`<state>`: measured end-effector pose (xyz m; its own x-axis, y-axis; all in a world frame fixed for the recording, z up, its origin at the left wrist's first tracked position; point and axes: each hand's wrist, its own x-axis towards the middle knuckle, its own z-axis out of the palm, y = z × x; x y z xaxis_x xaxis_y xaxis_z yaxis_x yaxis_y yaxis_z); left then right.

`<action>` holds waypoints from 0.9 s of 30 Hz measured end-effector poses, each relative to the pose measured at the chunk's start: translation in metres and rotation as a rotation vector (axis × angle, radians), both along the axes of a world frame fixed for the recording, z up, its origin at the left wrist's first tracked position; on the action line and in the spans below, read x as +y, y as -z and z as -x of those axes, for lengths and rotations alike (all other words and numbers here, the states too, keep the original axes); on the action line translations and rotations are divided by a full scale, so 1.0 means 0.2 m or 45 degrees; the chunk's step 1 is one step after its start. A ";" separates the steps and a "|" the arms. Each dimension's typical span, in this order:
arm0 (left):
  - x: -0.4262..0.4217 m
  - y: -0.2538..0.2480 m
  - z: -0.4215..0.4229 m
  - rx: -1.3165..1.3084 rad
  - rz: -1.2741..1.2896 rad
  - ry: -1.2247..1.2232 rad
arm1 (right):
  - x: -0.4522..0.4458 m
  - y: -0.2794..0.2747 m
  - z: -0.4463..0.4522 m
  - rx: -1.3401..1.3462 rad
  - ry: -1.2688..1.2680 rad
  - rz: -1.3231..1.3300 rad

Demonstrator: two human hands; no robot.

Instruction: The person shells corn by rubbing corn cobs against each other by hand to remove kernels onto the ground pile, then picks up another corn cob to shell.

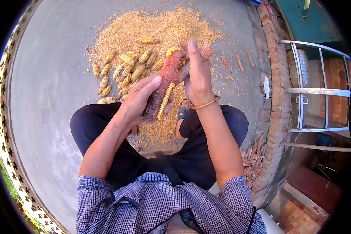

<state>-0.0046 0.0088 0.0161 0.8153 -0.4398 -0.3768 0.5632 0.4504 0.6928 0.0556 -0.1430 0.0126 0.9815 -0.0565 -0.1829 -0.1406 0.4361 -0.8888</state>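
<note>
The left hand (pixel 139 97) clamps the near end of a reddish, mostly stripped corn cob with yellow kernels (pixel 168 72); its long axis points forward, slightly right. The right hand (pixel 199 74) grips a pinkish-grey, bare-looking cob (pixel 182 74), angled against its right side. Beyond: loose golden kernels (pixel 156 27).

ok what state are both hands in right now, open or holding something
Left hand: closed, holding a reddish cob with some yellow kernels on it.
Right hand: closed, holding a second cob, mostly bare.
</note>
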 end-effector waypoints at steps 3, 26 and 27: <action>0.01 -0.01 0.00 0.025 0.059 0.019 | -0.03 -0.02 -0.01 -0.041 -0.138 0.045; -0.07 0.07 0.06 -1.197 -1.488 0.111 | 0.01 -0.08 0.05 -0.002 0.216 0.050; -0.05 0.06 0.04 -1.134 -1.375 0.149 | 0.01 -0.09 0.06 -0.026 0.210 0.077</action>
<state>-0.0132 -0.0005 0.0037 0.9355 -0.3500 0.0493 -0.2459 -0.5443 0.8020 0.0437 -0.1415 0.0300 0.9615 -0.2276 -0.1542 -0.0528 0.3974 -0.9161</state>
